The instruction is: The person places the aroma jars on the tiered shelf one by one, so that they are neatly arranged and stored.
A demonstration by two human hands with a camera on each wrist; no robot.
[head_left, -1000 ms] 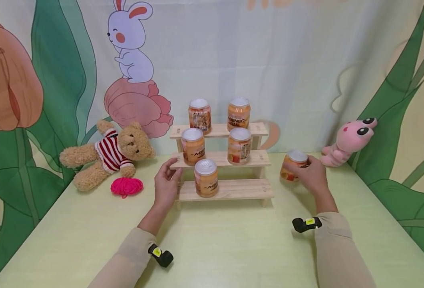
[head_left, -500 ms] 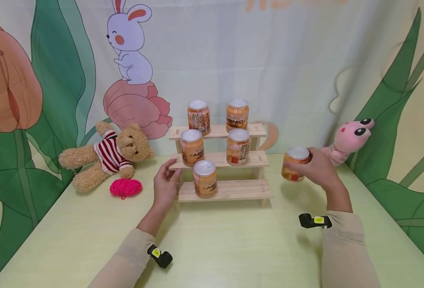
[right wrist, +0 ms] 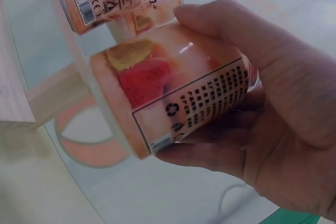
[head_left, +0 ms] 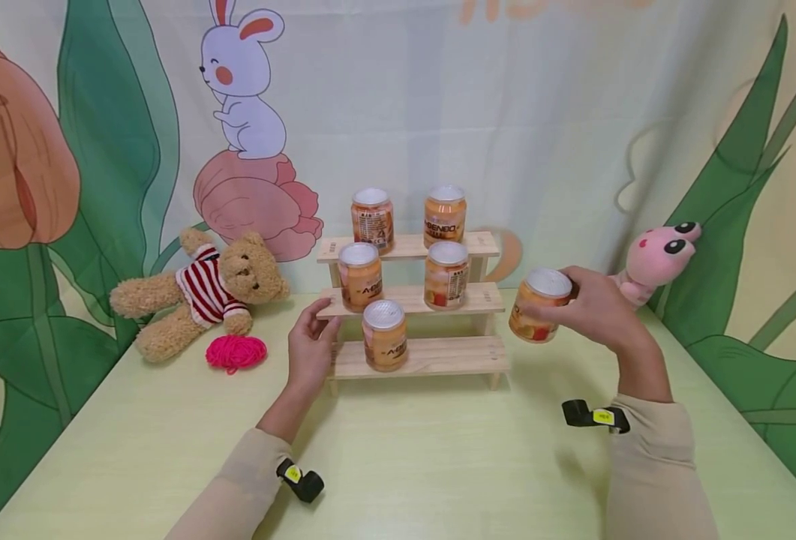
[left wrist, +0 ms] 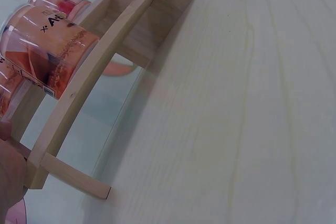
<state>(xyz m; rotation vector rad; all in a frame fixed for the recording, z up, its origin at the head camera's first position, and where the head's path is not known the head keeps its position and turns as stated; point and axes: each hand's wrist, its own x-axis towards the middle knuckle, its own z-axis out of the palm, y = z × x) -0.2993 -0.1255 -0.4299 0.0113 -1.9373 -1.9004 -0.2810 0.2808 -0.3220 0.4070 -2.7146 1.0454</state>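
Observation:
My right hand grips an orange-labelled can with a silver lid, raised above the table at the right of a three-tier wooden display rack. In the right wrist view, thumb and fingers wrap the can, which is tilted. My left hand holds the rack's left end around the middle tier. Two matching cans stand on the top tier, including one can at right. Two more are on the middle tier, one of them a can at right. A single can stands left on the bottom tier.
A teddy bear in a striped sweater lies at the left, with a ball of pink yarn in front of it. A pink plush toy sits at the back right. A printed curtain hangs behind the table.
My right hand has lifted the can off the table and moved it slightly left toward the rack. The left hand stays in place at the rack's end.

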